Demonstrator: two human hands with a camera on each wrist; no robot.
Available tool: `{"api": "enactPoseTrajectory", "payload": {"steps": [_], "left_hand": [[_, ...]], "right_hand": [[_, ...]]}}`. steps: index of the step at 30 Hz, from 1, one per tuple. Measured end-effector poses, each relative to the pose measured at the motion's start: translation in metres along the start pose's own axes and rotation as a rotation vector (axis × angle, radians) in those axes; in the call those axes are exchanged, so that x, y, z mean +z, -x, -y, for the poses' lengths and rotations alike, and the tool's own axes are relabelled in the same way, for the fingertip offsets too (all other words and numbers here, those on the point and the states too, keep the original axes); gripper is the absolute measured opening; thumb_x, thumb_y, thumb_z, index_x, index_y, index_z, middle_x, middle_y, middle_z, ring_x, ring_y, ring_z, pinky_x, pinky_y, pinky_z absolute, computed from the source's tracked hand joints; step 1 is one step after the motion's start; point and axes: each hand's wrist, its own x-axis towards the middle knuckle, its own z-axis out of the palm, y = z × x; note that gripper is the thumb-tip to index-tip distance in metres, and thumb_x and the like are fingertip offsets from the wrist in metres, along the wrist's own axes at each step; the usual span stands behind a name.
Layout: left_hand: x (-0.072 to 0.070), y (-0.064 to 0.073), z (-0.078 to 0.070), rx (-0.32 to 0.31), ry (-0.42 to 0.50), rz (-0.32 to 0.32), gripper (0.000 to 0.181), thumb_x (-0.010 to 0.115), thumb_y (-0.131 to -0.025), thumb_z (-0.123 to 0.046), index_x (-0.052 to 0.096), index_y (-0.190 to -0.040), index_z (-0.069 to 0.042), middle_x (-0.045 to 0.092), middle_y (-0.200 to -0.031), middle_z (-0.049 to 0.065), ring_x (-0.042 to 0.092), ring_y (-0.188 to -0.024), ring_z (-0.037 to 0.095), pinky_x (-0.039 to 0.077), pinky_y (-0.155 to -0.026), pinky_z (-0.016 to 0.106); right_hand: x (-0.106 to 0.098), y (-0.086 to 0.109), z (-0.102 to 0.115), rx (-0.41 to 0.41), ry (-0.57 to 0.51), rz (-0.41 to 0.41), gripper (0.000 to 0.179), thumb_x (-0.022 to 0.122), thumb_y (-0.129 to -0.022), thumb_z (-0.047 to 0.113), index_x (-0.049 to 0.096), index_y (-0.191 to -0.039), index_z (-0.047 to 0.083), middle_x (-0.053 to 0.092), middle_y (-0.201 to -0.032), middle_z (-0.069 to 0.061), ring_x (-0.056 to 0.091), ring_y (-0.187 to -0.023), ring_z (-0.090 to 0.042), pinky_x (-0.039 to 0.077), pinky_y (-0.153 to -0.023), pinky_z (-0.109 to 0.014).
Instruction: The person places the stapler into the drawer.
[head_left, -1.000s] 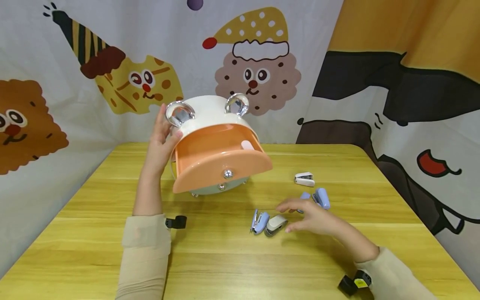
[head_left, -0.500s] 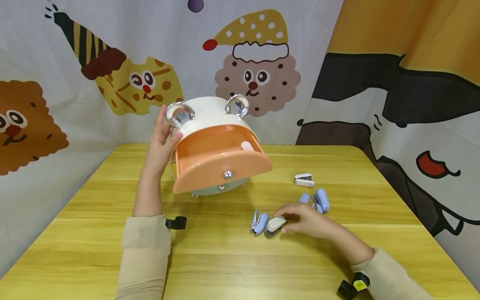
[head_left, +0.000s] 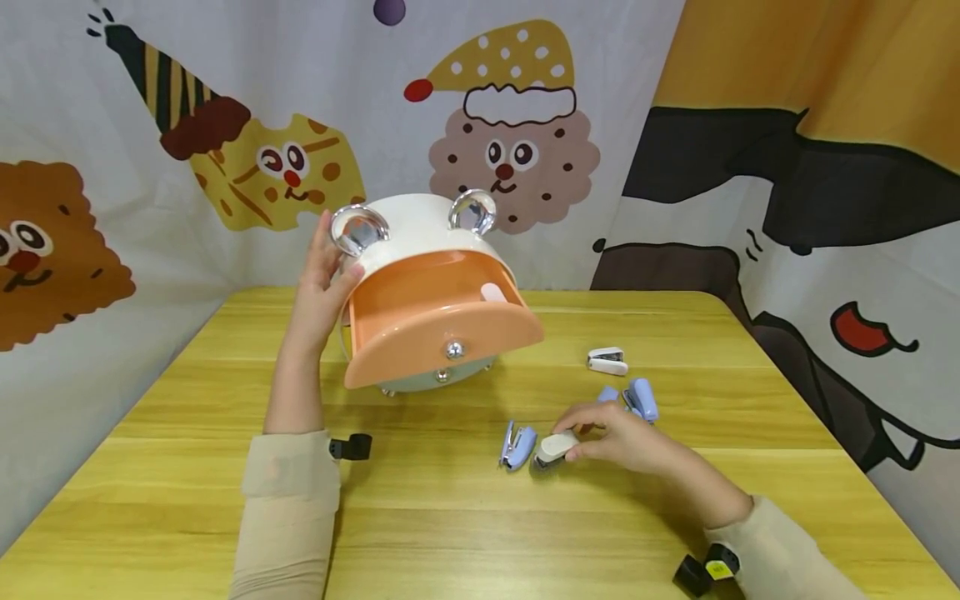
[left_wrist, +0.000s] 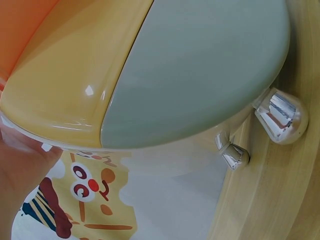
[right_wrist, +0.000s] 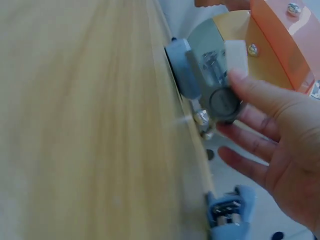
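I have the right hand [head_left: 618, 435] pinching a smooth off-white and grey plastic stapler [head_left: 557, 447], well in from the right edge of the table [head_left: 420, 533]. The left hand [head_left: 321, 292] grips the left side of a glossy, rounded white plastic drawer box [head_left: 420, 218], its curved peach drawer [head_left: 408, 342] out. I cannot read the small yellow label [head_left: 717, 570] by the right cuff [head_left: 750, 533].

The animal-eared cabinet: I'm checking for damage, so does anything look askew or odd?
No damage or spill shows. The orange top drawer stands open, while the yellow drawer and green drawer look shut; a pale patch inside the open one is too unclear to name.
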Motion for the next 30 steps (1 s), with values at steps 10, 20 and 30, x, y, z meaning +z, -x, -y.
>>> {"api": "enactPoseTrajectory", "payload": {"steps": [10, 20, 30], "left_hand": [[0.001, 0.001, -0.001, 0.006, -0.004, 0.0, 0.078, 0.06, -0.093, -0.014, 0.017, -0.154, -0.034, 0.034, -0.15, 0.015, 0.035, -0.131, 0.028, 0.043, -0.098, 0.034], [0.0, 0.0, 0.001, 0.016, -0.013, -0.01, 0.077, 0.06, -0.093, -0.013, 0.018, -0.153, -0.035, 0.034, -0.15, 0.016, 0.032, -0.134, 0.029, 0.034, -0.106, 0.042], [0.0, 0.001, 0.0, 0.012, -0.022, -0.01, 0.077, 0.06, -0.092, -0.014, 0.018, -0.153, -0.036, 0.035, -0.149, 0.017, 0.032, -0.134, 0.03, 0.034, -0.105, 0.044]], "right_hand": [[-0.016, 0.001, 0.022, -0.101, 0.017, -0.142, 0.029, 0.079, -0.076, 0.009, 0.071, -0.105, 0.011, 0.069, -0.102, 0.0, 0.059, -0.079, -0.015, 0.05, -0.065, -0.031], [-0.034, -0.011, 0.053, -0.202, 0.021, -0.303, 0.035, 0.079, -0.07, -0.009, 0.071, -0.1, 0.007, 0.068, -0.093, -0.001, 0.058, -0.079, -0.014, 0.051, -0.062, -0.028], [-0.041, -0.032, 0.081, -0.251, -0.048, -0.473, 0.031, 0.075, -0.072, -0.012, 0.072, -0.098, 0.005, 0.069, -0.093, -0.003, 0.059, -0.075, -0.016, 0.049, -0.065, -0.027]]}}
